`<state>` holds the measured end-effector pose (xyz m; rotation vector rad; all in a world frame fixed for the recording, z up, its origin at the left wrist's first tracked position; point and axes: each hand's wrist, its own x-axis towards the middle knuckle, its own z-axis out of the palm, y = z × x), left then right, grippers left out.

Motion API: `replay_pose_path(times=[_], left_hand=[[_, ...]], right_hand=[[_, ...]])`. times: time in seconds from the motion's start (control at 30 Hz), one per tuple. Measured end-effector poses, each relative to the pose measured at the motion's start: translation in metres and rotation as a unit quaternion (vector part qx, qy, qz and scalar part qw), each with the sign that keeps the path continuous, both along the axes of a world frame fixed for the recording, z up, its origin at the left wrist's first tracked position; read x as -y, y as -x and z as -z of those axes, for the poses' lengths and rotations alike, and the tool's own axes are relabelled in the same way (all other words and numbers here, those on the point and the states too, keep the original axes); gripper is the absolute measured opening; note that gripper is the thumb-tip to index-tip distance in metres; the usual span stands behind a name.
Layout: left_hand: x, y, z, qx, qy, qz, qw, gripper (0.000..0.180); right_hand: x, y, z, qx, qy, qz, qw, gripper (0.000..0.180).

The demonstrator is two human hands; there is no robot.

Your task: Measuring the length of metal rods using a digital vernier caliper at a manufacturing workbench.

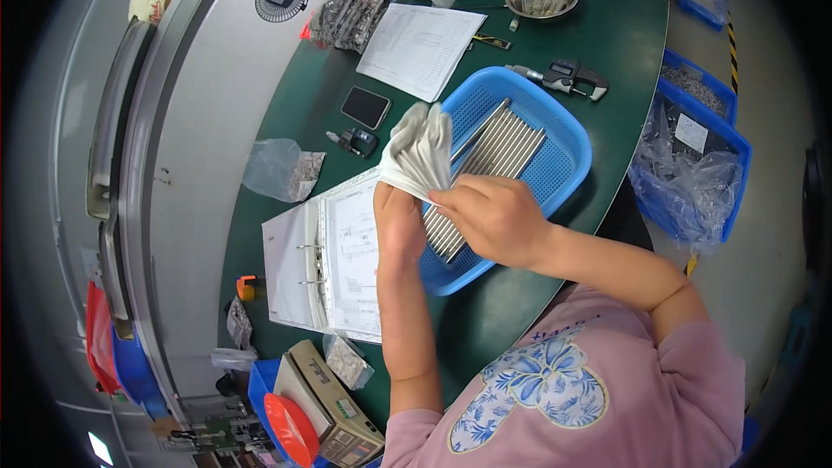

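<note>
A white glove (420,149) is held up over the basket, its fingers pointing away from me. My left hand (401,215) reaches into its cuff, so those fingers are hidden inside the fabric. Pinching the cuff's edge from the right is my right hand (494,218), closed on the glove. Beneath both hands, a blue perforated plastic basket (568,156) holds several slim metal rods (503,146) laid side by side. The glove and my hands cover part of the rods.
Around the basket lie an open ring binder (290,269), a smartphone (366,108), a small micrometer (354,142), a larger micrometer (563,76) and paper sheets (416,48). A metal bowl (568,0) with small parts stands far off. Blue bins (737,165) stand beyond the table's right edge.
</note>
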<state>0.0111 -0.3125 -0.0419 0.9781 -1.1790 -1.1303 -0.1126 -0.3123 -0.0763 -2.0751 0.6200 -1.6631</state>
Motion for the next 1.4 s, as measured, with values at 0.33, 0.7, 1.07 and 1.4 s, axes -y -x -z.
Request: replay_pose_path(times=[0.33,0.7,1.07,1.4], left_hand=[[-0.001,-0.005,-0.007,-0.259,0.026,-0.033,0.965,0.032],[-0.022,-0.01,0.004,-0.289,0.098,0.028,0.952,0.045],[-0.019,0.023,-0.02,-0.321,0.082,0.073,0.941,0.049],[-0.004,-0.001,-0.007,-0.353,0.179,0.063,0.916,0.068]], right_hand=[[-0.012,-0.022,-0.009,-0.009,0.011,-0.081,0.997,0.013],[0.002,-0.006,-0.025,-0.027,0.018,-0.079,0.996,0.009],[-0.006,-0.008,-0.015,-0.043,0.011,-0.095,0.994,0.009],[-0.02,-0.027,-0.02,-0.063,0.0,-0.183,0.981,0.01]])
